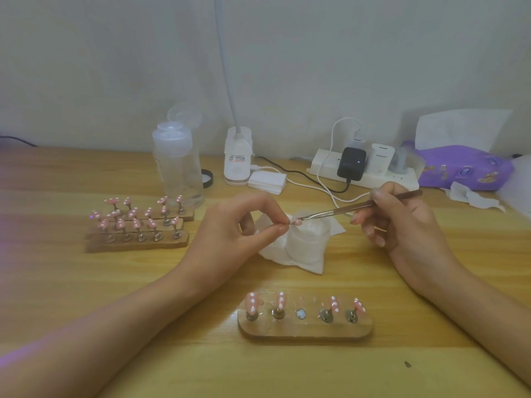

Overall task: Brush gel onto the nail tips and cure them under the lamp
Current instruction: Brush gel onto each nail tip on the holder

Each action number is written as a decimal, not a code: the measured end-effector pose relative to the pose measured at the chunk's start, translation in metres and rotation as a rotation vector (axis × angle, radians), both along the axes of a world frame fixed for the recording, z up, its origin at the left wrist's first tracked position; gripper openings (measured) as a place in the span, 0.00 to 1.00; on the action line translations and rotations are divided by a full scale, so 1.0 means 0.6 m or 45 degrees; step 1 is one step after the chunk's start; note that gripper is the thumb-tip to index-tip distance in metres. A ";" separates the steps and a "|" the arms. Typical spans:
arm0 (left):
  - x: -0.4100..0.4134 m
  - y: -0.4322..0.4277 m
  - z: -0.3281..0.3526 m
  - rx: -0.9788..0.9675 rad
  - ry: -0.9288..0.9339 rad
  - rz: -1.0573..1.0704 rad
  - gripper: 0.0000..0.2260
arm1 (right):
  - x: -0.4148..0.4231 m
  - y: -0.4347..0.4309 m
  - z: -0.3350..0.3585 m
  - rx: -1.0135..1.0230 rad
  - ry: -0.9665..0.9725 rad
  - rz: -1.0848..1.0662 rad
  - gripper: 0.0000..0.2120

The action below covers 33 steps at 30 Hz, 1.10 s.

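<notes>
Starting at the lower centre of the frame, a wooden holder [305,326] is seen with four pink nail tips on pegs and its middle socket [300,313] left bare. The missing piece is judged to be the nail tip [298,222] held up at mid-frame, above the rim of a frosted gel jar [306,242] that stands on a white wipe [298,261].

The left hand [238,225] is closed in a pinch on the tip's peg, thumb and forefinger meeting just left of the tip. The right hand [402,222] is closed around a slim brush [359,206], gripped like a pen. The brush's long axis is seen to run from upper right down to lower left, its working end resting at or just above the tip; actual contact cannot be made out. The tip therefore lies between the two hands, touching the left and well apart from the right, reached only through the brush.

Further off, at centre left, three more holders [138,228] are filled with pink tips. Beyond, in the upper middle, a white lamp base [238,156] with its gooseneck is seen, toward which the coated tip will presumably have to be carried.
</notes>
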<state>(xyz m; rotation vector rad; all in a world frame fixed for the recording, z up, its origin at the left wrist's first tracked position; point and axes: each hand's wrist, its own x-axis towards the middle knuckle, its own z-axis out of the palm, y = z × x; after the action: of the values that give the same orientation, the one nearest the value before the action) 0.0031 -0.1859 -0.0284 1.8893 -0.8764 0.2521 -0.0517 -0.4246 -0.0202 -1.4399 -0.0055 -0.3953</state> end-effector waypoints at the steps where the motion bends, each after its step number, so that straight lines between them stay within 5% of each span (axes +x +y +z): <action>1: 0.000 -0.001 0.000 0.001 -0.003 0.001 0.04 | 0.000 -0.004 0.000 0.024 -0.003 -0.019 0.11; 33: -0.001 -0.003 -0.001 0.009 -0.042 -0.008 0.05 | -0.008 0.004 0.008 -0.033 -0.017 0.045 0.14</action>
<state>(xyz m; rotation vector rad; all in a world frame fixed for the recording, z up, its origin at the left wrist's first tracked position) 0.0026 -0.1877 -0.0291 1.8936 -0.9060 0.2772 -0.0565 -0.4224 -0.0156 -1.4610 -0.0473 -0.3768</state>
